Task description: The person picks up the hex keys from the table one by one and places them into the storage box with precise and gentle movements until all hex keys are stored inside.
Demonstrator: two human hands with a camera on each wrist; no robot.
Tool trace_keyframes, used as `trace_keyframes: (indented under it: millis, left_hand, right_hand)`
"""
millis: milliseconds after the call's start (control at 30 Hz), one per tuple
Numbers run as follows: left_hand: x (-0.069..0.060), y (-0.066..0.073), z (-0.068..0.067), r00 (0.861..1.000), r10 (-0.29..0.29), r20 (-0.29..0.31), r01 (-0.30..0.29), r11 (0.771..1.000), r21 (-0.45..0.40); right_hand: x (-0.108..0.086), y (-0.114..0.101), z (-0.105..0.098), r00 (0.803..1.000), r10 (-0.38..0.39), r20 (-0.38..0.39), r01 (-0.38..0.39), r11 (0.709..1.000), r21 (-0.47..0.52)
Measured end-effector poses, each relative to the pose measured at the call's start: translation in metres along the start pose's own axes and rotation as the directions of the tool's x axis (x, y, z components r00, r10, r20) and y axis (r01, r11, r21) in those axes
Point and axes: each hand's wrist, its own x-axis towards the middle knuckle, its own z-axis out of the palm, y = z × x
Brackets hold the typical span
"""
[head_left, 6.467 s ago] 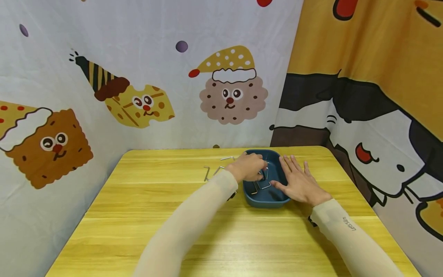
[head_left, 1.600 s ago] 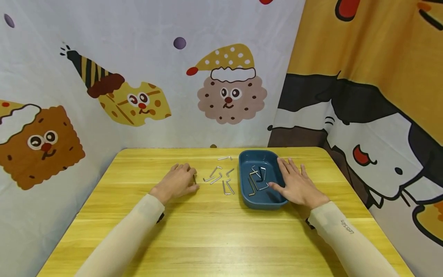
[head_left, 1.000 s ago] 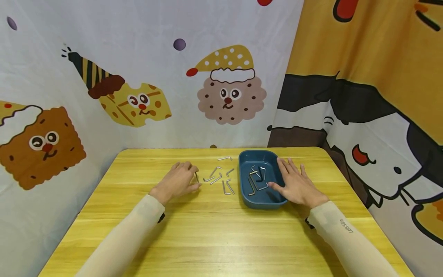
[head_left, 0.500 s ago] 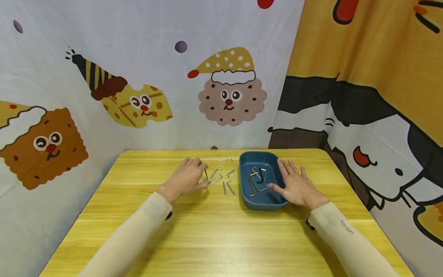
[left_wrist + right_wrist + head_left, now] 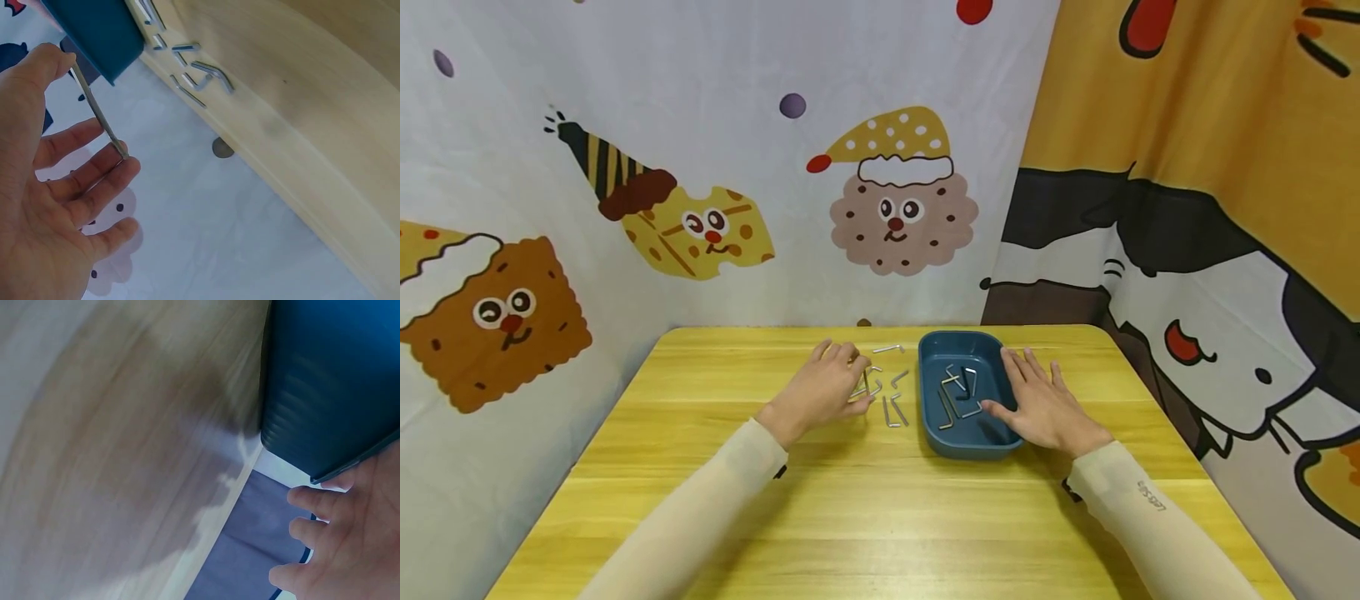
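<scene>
Between thumb and fingertips my left hand (image 5: 823, 388) pinches a hex key (image 5: 99, 112), raised above the table at the left edge of a loose group of silver hex keys. Those L-shaped keys (image 5: 891, 411) lie scattered on the wood, left of a blue tray (image 5: 973, 450). Inside the tray rest several more hex keys (image 5: 946, 406), some brassy or silver, one black. My right hand (image 5: 1051, 408) lies with spread, straight fingers against the tray's right rim, its thumb reaching over the edge. In the right wrist view its fingers (image 5: 312, 500) show beside the tray's outer wall.
The wooden table (image 5: 850, 517) ends at a back edge against a printed cloth (image 5: 737, 67) with cartoon figures. Another patterned curtain (image 5: 1210, 250) hangs close along the right side. One hex key (image 5: 889, 348) lies apart near the back edge.
My left hand earlier reached into the tray, then went left of the loose keys. It now holds a hex key and has moved rightward over them. The right hand stays at the tray.
</scene>
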Motion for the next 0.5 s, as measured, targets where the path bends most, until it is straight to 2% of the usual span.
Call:
trace_keyframes:
  millis: [267, 500]
  left_hand:
    - [0.006, 0.011, -0.003, 0.999, 0.024, -0.041, -0.024, 1.000, -0.012]
    - [0.013, 0.019, -0.007, 0.998, 0.036, -0.048, -0.036, 0.999, 0.004]
  right_hand:
    - [-0.001, 0.000, 0.002, 1.000, 0.004, 0.003, -0.004, 1.000, 0.003]
    - [-0.001, 0.000, 0.001, 1.000, 0.002, 0.000, -0.002, 1.000, -0.006]
